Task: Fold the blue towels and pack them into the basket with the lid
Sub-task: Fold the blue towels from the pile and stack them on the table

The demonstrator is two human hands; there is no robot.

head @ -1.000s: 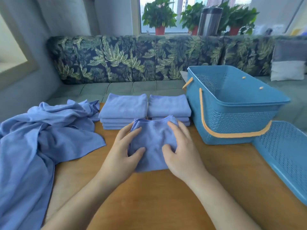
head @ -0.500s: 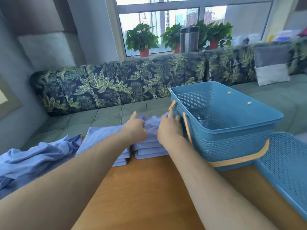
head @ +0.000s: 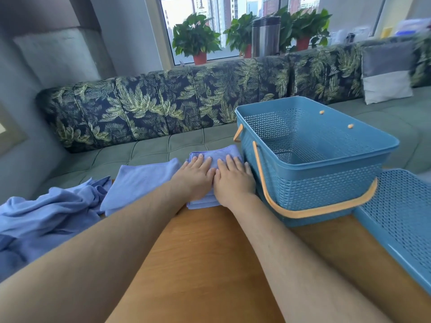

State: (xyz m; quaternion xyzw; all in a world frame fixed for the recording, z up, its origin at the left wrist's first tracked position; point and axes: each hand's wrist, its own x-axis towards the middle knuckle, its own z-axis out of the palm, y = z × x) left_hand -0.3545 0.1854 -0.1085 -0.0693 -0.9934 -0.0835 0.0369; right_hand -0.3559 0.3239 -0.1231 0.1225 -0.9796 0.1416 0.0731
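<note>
Head view, sole entry: the person's left hand [head: 196, 177] and right hand [head: 233, 180] are lying flat, fingers straight and side by side, pressing down on the folded stack [head: 229, 151], which is sitting just beside the basket [head: 314, 183] on the wooden surface [head: 205, 264]. A second folded stack [head: 140, 183] is resting to its left. A crumpled heap of blue towels [head: 46, 217] is sprawling at the far left, unfolded. The basket is standing with nothing in it, and its lid [head: 401, 217] is lying off to the right. Judged progress: folding partly done, heap awaiting folding, packing not yet begun, lid not yet fitted
</note>
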